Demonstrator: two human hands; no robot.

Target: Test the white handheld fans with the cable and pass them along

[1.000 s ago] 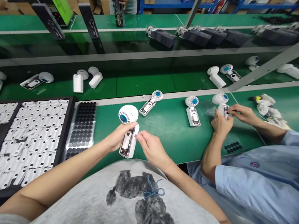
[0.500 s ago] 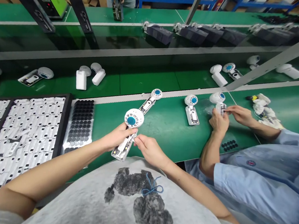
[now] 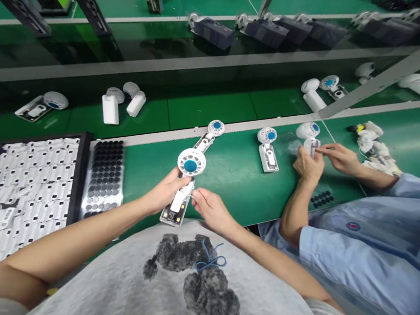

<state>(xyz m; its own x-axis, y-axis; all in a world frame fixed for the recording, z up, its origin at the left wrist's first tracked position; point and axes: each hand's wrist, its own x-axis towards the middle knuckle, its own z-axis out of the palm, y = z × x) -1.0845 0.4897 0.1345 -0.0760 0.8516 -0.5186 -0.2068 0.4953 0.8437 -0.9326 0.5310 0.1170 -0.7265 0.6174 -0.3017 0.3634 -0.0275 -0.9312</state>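
My left hand (image 3: pixel 166 189) is closed round the neck and upper handle of a white handheld fan (image 3: pixel 176 208) with a blue hub. The fan's handle is open, showing a dark circuit board and a white inner piece, and its lower end points toward me. My right hand (image 3: pixel 211 207) is closed in a pinch at the right side edge of that handle; whatever lies between the fingertips is too small to make out. Just beyond stands another opened fan (image 3: pixel 204 141) on the green bench. A third opened fan (image 3: pixel 268 157) lies to the right.
On the left are a black tray (image 3: pixel 78 185) of white casing pieces and a sheet of black round pads (image 3: pixel 104 177). A conveyor (image 3: pixel 207 103) beyond carries more fans. At right, a co-worker's hands (image 3: pixel 309 165) hold a fan, near a slanted metal post (image 3: pixel 382 79).
The held fan has turned so its open handle faces me more squarely. My right fingers stay pinched at its edge. The view has shifted slightly.
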